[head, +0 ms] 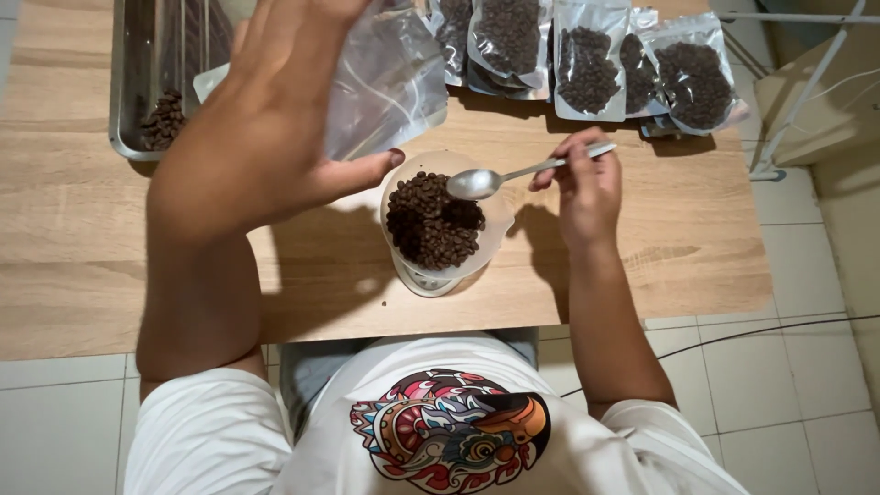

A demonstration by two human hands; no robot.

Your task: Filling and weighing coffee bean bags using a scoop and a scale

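Sitting at a wooden table point(82, 275), the person works over its near edge, and the things go from big to small as follows. A metal tray point(128, 92) stands at the far left corner with a small heap of coffee beans point(165, 121) in it. Along the far edge, toward the right corner, lie about 5 clear pouches point(591, 64), all filled with dark beans and partly overlapping. The left hand point(266, 128) is raised above the table, its fingers spread wide, and an empty clear pouch point(390, 82) sits behind the palm; how the hand grips it, I cannot tell. Near the middle of the near edge, a pale bowl point(490, 243) rests on a small scale point(423, 282) and is about half full of beans. The right hand point(587, 192) pinches the handle end of a metal spoon point(486, 181) between thumb and fingers. The spoon's long axis runs left from this hand, and its scoop, which looks empty, hovers just above the beans in the bowl. The right hand is nearer to the bowl.
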